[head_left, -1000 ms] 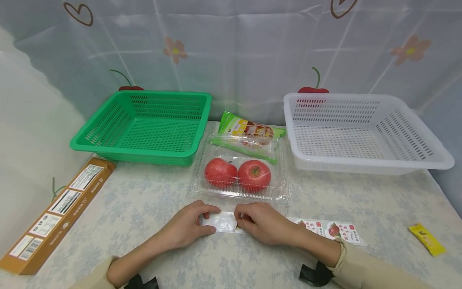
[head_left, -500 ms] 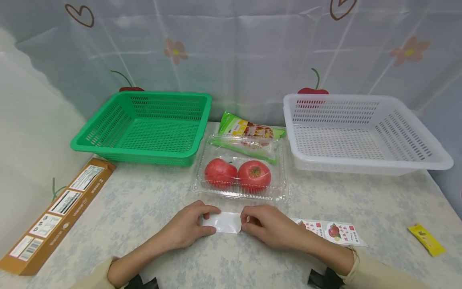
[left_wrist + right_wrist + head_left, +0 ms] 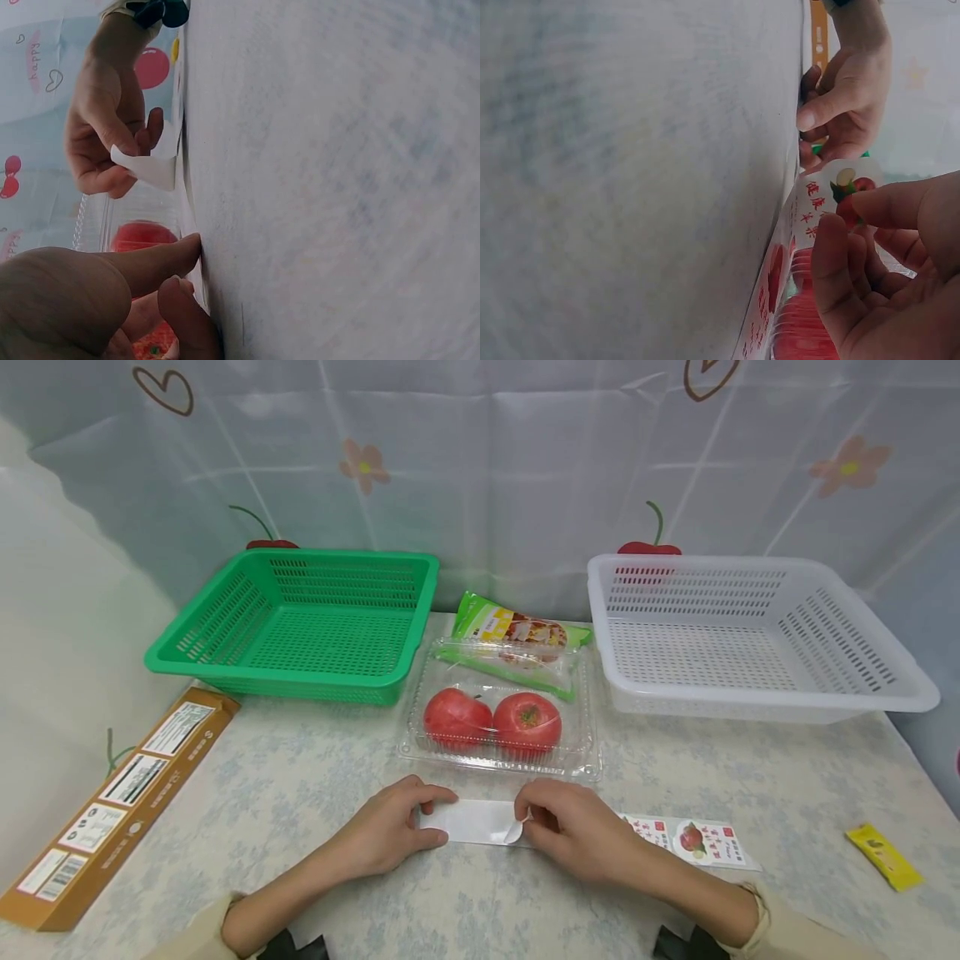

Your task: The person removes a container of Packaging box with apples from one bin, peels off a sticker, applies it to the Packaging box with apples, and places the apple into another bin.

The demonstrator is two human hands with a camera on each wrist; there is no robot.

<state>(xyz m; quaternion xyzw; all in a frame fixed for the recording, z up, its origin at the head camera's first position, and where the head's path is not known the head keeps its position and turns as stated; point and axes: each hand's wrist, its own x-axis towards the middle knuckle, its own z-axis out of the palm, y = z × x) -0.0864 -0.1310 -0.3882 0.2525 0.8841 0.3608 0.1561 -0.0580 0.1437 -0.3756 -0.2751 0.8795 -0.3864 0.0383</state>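
Note:
A white backing strip (image 3: 472,821) printed with apple stickers lies across the table in front of me. My left hand (image 3: 384,831) presses its left end down with thumb and forefinger. Between thumb and forefinger, my right hand (image 3: 573,828) pinches a sticker (image 3: 814,202) with an apple picture and red characters. The sticker is partly peeled, its edge curled up from the strip. More printed stickers (image 3: 693,839) show on the strip to the right of my right hand. Just beyond the hands stands a clear plastic container (image 3: 420,750) with two red apples (image 3: 527,724).
A green food bag (image 3: 480,618) is partly seen through the container's clear plastic. Behind stand a green basket (image 3: 292,681) on the left and a white basket (image 3: 757,697) on the right. A long brown box (image 3: 123,806) lies far left, a small yellow packet (image 3: 885,857) far right.
My right hand has slid rightward along the strip, peeling the sticker and baring more white backing. The left hand has stayed on the left end.

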